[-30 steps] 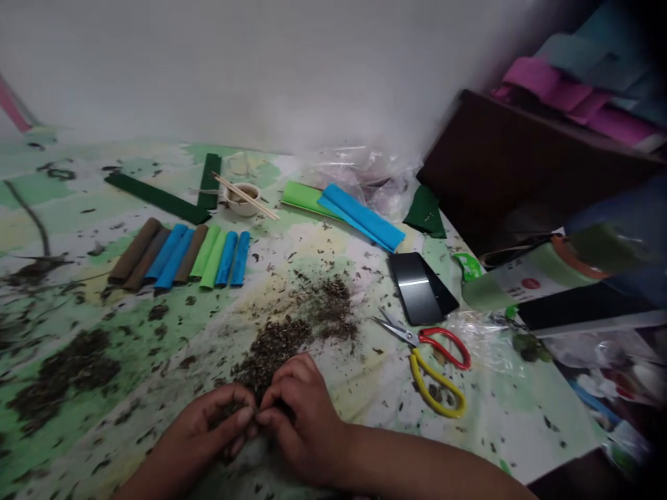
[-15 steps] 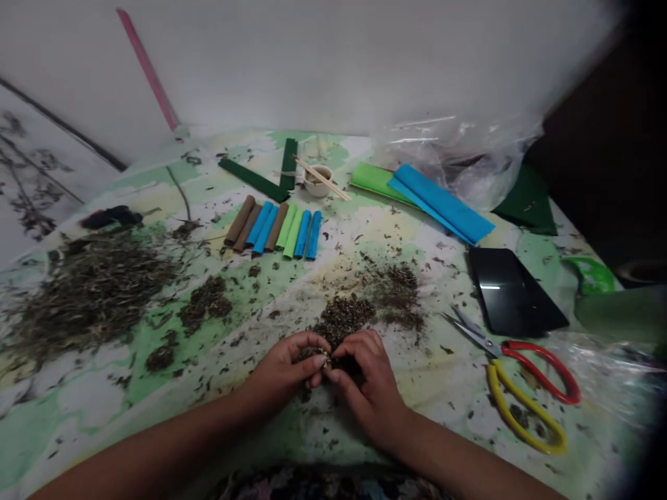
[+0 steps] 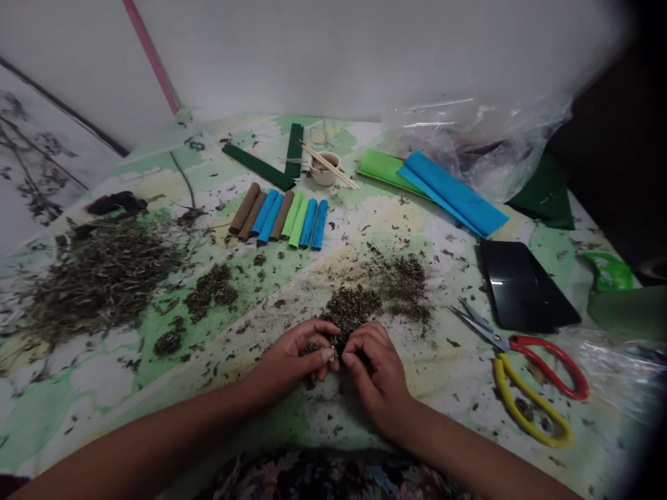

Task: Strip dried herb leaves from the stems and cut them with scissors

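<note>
My left hand (image 3: 294,357) and my right hand (image 3: 376,371) meet at the near middle of the table, fingertips pinched together over a small clump of dried crumbled plant bits. Just beyond the fingers lies a pile of the same dark crumbled material (image 3: 354,309). Both hands have curled fingers; what they pinch is tiny and dark. A row of rolled paper tubes (image 3: 281,217) in brown, blue and light green lies farther back.
Red-and-yellow scissors (image 3: 526,378) lie at the right, beside a black phone (image 3: 524,285). Folded blue and green paper sheets (image 3: 442,191), a small cup with sticks (image 3: 324,168) and dark green strips (image 3: 260,167) sit at the back. A big heap of dried stems (image 3: 99,271) covers the left.
The view has swung left and pulled back, bringing the heap of dried stems into sight. My hands stay pinched together at the crumbled pile.
</note>
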`<action>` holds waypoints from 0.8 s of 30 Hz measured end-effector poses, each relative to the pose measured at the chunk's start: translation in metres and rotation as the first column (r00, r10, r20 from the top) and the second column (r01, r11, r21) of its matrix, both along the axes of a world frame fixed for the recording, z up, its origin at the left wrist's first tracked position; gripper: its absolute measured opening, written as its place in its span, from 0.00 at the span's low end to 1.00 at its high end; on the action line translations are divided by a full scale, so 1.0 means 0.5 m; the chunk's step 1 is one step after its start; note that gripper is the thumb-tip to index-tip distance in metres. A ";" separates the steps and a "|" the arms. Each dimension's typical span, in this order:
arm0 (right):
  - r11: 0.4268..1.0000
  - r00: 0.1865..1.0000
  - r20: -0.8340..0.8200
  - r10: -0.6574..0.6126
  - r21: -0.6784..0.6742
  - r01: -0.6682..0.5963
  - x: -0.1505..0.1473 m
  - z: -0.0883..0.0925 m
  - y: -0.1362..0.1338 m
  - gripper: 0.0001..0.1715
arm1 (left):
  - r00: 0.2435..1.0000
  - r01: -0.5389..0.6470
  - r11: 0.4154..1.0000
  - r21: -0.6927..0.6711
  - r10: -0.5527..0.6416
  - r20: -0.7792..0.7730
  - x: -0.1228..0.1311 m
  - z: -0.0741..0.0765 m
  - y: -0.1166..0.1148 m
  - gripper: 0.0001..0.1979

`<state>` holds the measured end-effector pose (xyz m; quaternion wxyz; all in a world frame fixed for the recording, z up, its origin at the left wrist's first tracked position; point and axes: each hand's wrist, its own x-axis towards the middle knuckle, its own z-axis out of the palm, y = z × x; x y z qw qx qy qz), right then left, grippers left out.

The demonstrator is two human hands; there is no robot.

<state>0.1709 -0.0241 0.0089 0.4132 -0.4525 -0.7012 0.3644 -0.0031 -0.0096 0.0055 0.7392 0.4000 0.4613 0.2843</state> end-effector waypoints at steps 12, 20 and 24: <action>1.000 0.999 0.022 0.026 -0.012 -0.026 -0.002 -0.001 -0.001 0.10 | 0.998 0.063 0.998 0.028 -0.063 -0.022 -0.003 0.006 0.001 0.16; 0.999 0.999 0.016 -0.043 0.031 0.043 -0.001 -0.005 -0.001 0.08 | 0.999 0.035 0.999 0.028 -0.035 -0.011 -0.001 -0.004 0.001 0.18; 1.000 1.000 0.018 0.006 0.029 -0.007 0.001 0.001 0.000 0.05 | 0.999 0.036 0.998 0.043 -0.034 -0.034 -0.003 -0.006 -0.001 0.18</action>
